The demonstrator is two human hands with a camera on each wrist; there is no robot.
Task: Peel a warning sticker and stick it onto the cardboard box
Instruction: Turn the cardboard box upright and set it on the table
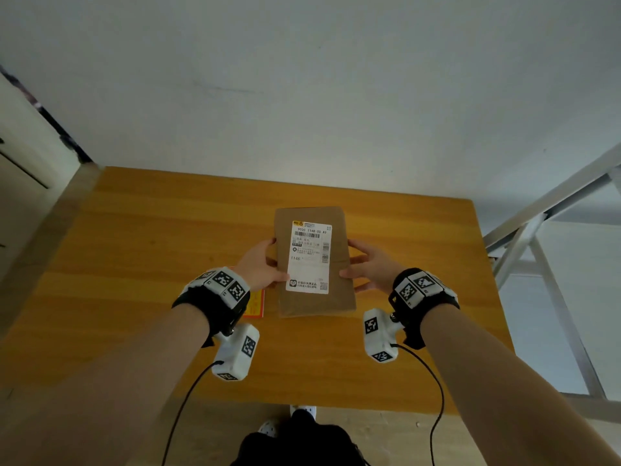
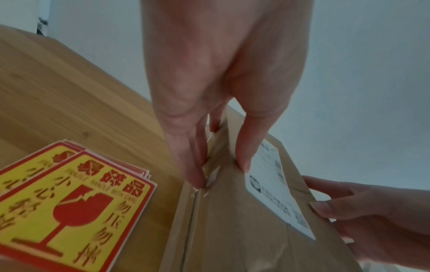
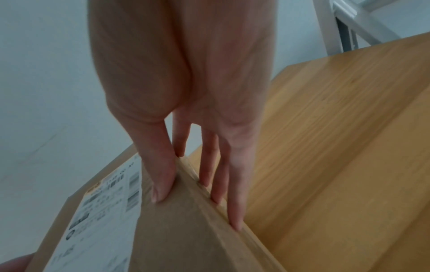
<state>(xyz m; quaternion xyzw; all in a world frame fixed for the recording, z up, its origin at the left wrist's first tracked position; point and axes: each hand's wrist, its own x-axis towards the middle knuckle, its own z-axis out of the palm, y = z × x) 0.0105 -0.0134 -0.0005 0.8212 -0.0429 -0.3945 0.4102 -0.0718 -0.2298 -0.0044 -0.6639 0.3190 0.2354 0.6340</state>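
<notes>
Flat brown cardboard box with white shipping label, gripped left hand and right hand, thumbs on top, fingers along edges, yellow-red warning stickers stacked beside on wooden table

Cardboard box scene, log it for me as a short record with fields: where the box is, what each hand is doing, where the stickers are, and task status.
box: brown cardboard box, white shipping label on its top face
left hand: grips the box's left edge, thumb on top
right hand: grips the box's right edge, thumb on top
stickers: stack of yellow and red fragile stickers on the table, left of the box
status: no warning sticker on the box's visible face
</notes>
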